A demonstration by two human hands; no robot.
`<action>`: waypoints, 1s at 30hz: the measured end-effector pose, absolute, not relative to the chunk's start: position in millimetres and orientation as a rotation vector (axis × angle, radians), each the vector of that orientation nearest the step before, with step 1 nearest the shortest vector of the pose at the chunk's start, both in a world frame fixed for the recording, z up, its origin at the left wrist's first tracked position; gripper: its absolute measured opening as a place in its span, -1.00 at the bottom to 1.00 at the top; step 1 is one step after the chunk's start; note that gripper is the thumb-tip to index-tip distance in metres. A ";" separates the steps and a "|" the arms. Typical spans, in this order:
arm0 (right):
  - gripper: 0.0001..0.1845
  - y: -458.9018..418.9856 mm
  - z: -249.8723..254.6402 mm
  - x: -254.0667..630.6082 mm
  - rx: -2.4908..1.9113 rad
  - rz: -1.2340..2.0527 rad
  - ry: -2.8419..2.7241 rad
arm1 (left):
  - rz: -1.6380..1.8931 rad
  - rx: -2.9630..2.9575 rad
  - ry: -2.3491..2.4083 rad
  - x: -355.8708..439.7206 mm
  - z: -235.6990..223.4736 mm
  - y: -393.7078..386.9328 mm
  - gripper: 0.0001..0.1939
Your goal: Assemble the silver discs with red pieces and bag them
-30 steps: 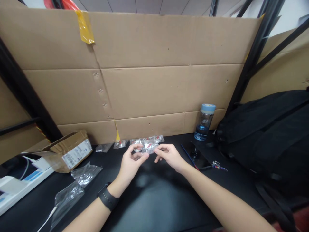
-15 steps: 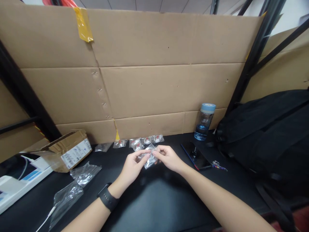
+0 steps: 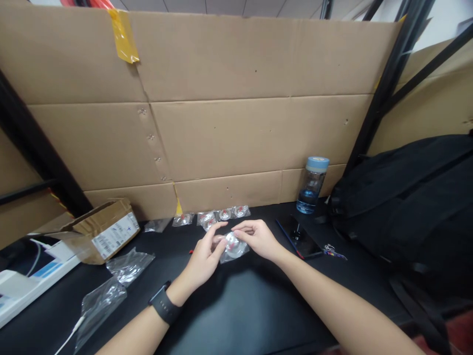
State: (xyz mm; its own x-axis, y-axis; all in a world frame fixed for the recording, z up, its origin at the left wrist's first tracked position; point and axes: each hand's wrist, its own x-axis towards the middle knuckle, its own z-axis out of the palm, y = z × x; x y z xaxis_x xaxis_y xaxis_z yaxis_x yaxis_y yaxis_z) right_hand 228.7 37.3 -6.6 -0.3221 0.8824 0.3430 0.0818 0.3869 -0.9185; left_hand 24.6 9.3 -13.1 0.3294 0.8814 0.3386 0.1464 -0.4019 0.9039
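Observation:
Between my hands is a clear plastic packet [image 3: 234,250] with a round silvery disc inside that has red marks on it. My left hand [image 3: 204,256], with a dark watch [image 3: 165,301] on its wrist, grips the packet's left side under the thumb, its index finger lifted off. My right hand [image 3: 260,239] pinches the packet's upper edge between thumb and fingers. Just behind the hands lie several similar packets [image 3: 225,214] with round silvery discs, one of them [image 3: 183,220] apart to the left. A small red bit [image 3: 191,252] shows beside my left hand.
Left stand an open cardboard box [image 3: 111,236], crumpled clear bags [image 3: 130,266] and a white power strip [image 3: 33,286]. Right are a phone [image 3: 298,236], keys [image 3: 334,252], a water bottle [image 3: 312,186] and a black backpack [image 3: 410,207]. A cardboard wall [image 3: 221,123] closes off the back.
My left fingers have spread, with the index finger raised. The packet has turned flatter toward me, so its disc and red marks show more. The small red bit has come into sight.

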 end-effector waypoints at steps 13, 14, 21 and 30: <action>-0.47 34.1 -6.2 229.0 -0.802 1.290 -1.739 | 1.172 1.805 0.972 22.1 -7.8 9.3 -0.39; -0.44 33.7 -6.4 229.0 -0.792 1.289 -1.737 | 1.182 1.813 0.976 21.5 -7.4 9.4 -0.41; -0.50 36.5 -6.7 227.7 -0.870 1.253 -1.605 | 1.274 2.119 1.092 16.9 0.8 7.3 -0.53; -0.40 39.3 -4.7 233.2 -0.821 1.510 -1.360 | 1.085 2.610 0.987 0.2 7.6 14.3 -0.46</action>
State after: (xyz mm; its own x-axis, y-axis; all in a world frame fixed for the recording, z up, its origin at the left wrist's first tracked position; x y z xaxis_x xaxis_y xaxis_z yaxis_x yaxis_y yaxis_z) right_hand 233.2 39.3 -4.7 -0.3593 0.9282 0.0967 -0.1929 0.0275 -0.9808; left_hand 0.2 14.3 7.6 0.5228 0.6249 0.5799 0.5181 -0.7731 0.3659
